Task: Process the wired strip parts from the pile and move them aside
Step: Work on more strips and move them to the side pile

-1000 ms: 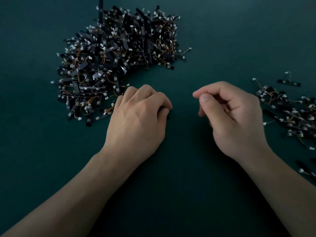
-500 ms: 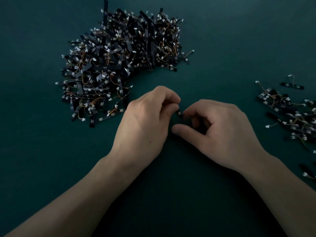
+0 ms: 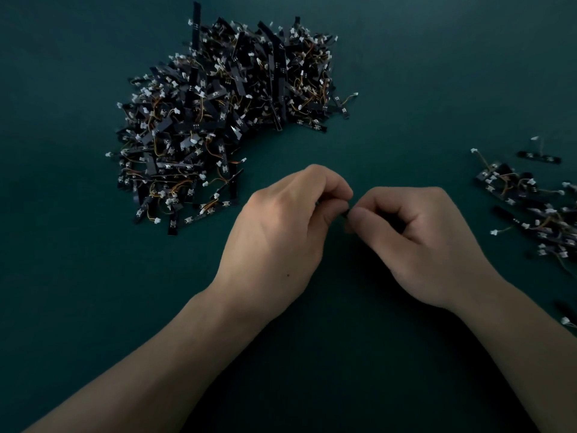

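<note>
Between the big tangled pile of black wired strips (image 3: 224, 120) and the smaller set-aside heap (image 3: 530, 207), the left hand (image 3: 281, 232) and right hand (image 3: 418, 242) pinch one small black strip part (image 3: 345, 213) in curled fingers above the dark green worktop (image 3: 406, 73), seemingly mid-processing, so next it should go right.

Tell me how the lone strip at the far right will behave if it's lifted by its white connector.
The lone strip is probably light: it is thin and flat. Its wire looks fine, so the strip would likely dangle and swing. The white connector is tiny, so likely fiddly to pinch.
</note>
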The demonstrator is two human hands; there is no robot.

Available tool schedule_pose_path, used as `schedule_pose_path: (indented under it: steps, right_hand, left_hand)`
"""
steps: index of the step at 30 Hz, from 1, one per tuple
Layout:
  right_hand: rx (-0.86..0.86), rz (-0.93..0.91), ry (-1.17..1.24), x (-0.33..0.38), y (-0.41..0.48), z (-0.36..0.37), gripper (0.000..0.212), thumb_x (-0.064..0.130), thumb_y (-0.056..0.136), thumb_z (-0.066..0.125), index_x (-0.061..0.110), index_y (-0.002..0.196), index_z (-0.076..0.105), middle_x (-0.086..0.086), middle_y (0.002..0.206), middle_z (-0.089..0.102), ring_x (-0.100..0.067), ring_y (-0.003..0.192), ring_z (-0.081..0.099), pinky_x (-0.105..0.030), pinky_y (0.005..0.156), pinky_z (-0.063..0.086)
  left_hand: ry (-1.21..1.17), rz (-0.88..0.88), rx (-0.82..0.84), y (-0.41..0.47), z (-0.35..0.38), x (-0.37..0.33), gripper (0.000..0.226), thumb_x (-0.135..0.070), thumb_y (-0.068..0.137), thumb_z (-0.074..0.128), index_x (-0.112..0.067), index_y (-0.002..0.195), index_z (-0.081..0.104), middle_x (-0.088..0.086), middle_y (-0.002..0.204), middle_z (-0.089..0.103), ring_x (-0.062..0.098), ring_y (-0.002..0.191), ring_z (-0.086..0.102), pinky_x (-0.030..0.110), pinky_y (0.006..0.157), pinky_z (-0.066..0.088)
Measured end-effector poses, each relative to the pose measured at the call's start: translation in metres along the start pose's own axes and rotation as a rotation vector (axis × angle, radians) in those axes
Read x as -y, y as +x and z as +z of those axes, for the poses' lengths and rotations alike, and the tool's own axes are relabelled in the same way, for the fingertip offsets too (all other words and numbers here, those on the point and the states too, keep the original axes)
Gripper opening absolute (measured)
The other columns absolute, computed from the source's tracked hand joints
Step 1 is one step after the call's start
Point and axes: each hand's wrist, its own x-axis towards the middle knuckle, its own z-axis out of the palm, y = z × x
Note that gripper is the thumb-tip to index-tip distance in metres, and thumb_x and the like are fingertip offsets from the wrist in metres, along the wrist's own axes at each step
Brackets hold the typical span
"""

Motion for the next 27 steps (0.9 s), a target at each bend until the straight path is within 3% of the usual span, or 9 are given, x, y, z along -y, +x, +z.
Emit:
schedule_pose_path:
  steps: [3,5,7,9,12,16,21,24,27]
  right_hand:
    - [-0.063,0.023,0.008,-0.001,0.000,0.003,0.028,0.041,0.096,0.059,0.024,0.075,0.069,0.002,0.056,0.058,-0.015,0.045,0.049,-0.018,0.042,0.033]
    - [-0.174,0.023,0.070,-0.002,0.001,0.003,0.027,0.031,0.099,0.060,0.023,0.075,0.068,-0.002,0.057,0.055,-0.014,0.045,0.045,-0.020,0.042,0.033]
    - [-0.247,0.023,0.159,-0.002,0.003,0.001,0.028,0.031,0.101,0.057,0.026,0.076,0.067,-0.007,0.057,0.052,-0.014,0.045,0.042,-0.027,0.043,0.035]
    - [-0.192,0.010,0.192,-0.002,0.003,-0.001,0.029,0.037,0.102,0.053,0.027,0.078,0.065,-0.011,0.059,0.051,-0.026,0.050,0.045,-0.039,0.047,0.038]
    - [-0.030,-0.008,0.207,-0.002,0.001,-0.002,0.031,0.043,0.101,0.049,0.024,0.080,0.063,-0.012,0.062,0.052,-0.030,0.054,0.047,-0.045,0.052,0.039]
    - [-0.009,-0.026,0.226,-0.004,0.001,-0.003,0.032,0.040,0.103,0.049,0.024,0.077,0.060,-0.011,0.062,0.053,-0.031,0.055,0.048,-0.047,0.052,0.038]
    - [-0.042,-0.036,0.245,-0.004,0.002,-0.002,0.035,0.038,0.106,0.047,0.026,0.075,0.058,-0.008,0.067,0.055,-0.027,0.059,0.050,-0.044,0.053,0.041]
    - [-0.055,-0.038,0.223,-0.005,0.003,-0.001,0.037,0.035,0.109,0.046,0.026,0.074,0.056,-0.006,0.068,0.056,-0.019,0.059,0.050,-0.034,0.053,0.041]
    - [-0.031,-0.051,0.186,-0.004,0.002,0.000,0.039,0.034,0.111,0.045,0.023,0.076,0.056,-0.006,0.067,0.056,-0.020,0.057,0.050,-0.035,0.052,0.040]
  left_hand:
    - [0.012,0.026,-0.025,-0.001,0.001,0.002,0.006,-0.012,0.096,0.073,-0.015,0.102,0.072,-0.017,0.090,0.063,-0.010,0.072,0.049,0.020,0.065,0.046]
    - [0.021,0.053,-0.020,-0.003,0.001,0.002,0.011,-0.017,0.095,0.076,-0.018,0.105,0.071,-0.017,0.092,0.067,-0.004,0.073,0.052,0.030,0.064,0.052]
    - [0.006,0.042,-0.029,-0.004,0.001,-0.002,0.014,-0.020,0.093,0.078,-0.020,0.105,0.070,-0.018,0.087,0.068,0.005,0.069,0.057,0.031,0.062,0.053]
    - [-0.126,-0.045,-0.088,-0.003,0.000,-0.005,0.007,-0.020,0.094,0.071,-0.022,0.098,0.066,-0.016,0.076,0.063,0.013,0.061,0.054,0.021,0.056,0.046]
    - [-0.403,-0.240,-0.113,0.002,-0.006,-0.004,0.010,-0.024,0.098,0.054,-0.020,0.098,0.063,0.002,0.066,0.058,0.016,0.056,0.048,0.029,0.053,0.039]
    - [-0.342,-0.233,0.110,0.004,-0.008,-0.003,0.029,-0.023,0.101,0.051,-0.014,0.079,0.067,0.006,0.065,0.061,0.015,0.056,0.051,0.030,0.054,0.040]
    - [-0.282,-0.250,0.134,0.002,-0.006,-0.005,0.030,-0.025,0.102,0.062,-0.019,0.073,0.064,0.006,0.061,0.060,0.019,0.053,0.051,0.028,0.049,0.039]
    - [-0.300,-0.249,0.139,0.003,-0.008,-0.007,0.033,-0.027,0.102,0.054,-0.019,0.072,0.064,0.006,0.063,0.061,0.014,0.055,0.051,0.025,0.051,0.039]
    - [-0.327,-0.254,0.149,0.003,-0.008,-0.006,0.038,-0.024,0.103,0.046,-0.009,0.074,0.065,0.005,0.064,0.062,0.016,0.059,0.057,0.031,0.056,0.045]
